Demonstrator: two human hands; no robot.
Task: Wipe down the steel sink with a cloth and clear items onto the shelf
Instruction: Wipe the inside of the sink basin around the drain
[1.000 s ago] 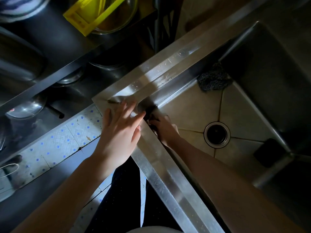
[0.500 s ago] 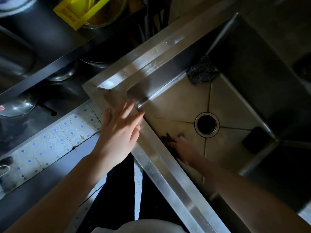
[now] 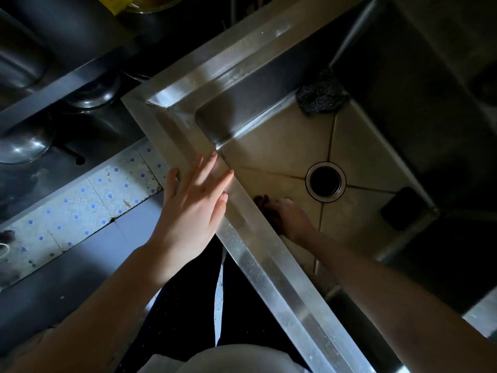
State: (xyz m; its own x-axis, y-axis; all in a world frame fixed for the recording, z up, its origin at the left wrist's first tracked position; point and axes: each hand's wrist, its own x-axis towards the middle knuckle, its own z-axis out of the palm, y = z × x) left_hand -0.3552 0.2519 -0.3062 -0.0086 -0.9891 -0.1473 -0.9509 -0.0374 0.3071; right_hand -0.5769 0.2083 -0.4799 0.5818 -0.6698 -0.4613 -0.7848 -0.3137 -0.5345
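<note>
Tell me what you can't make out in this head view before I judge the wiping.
- Cloth: only a dark edge shows; the right hand covers the rest.
- Right hand's grip: fingers face away, in shadow.
- Dark block by the sink wall: too dim to identify.
- Yellow item: cut off by the top edge.
- Left hand lies flat and open on the rim.

The right hand (image 3: 289, 220) covers most of the dark cloth (image 3: 262, 201); its grip is unclear.
</note>
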